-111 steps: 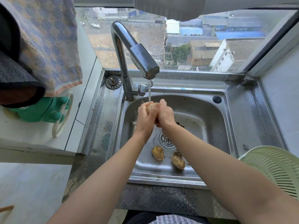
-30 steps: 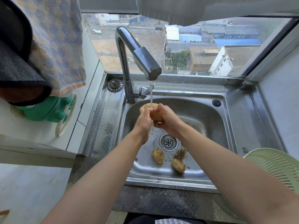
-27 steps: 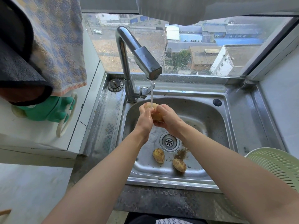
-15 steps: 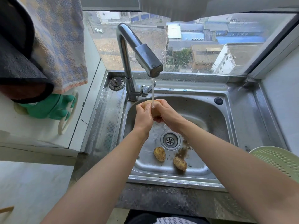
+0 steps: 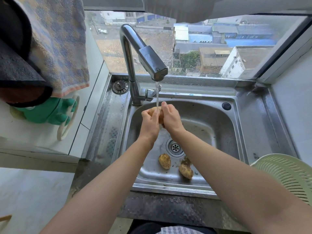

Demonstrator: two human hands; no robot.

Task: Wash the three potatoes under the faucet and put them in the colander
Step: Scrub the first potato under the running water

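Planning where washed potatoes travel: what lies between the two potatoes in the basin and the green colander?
In the head view, only the sink's steel wall and rim, crossed by the right forearm, separates potatoes from colander.

One wet potato (image 5: 156, 114) under the faucet (image 5: 152, 65); two dirty potatoes (image 5: 164, 160) on the sink floor (image 5: 202, 132).

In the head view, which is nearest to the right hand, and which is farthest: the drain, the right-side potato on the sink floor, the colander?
From the right hand:
1. Drain, just below the hand, mid-basin.
2. Right-side potato, on the sink floor past the drain.
3. Colander, outside the basin at far right.
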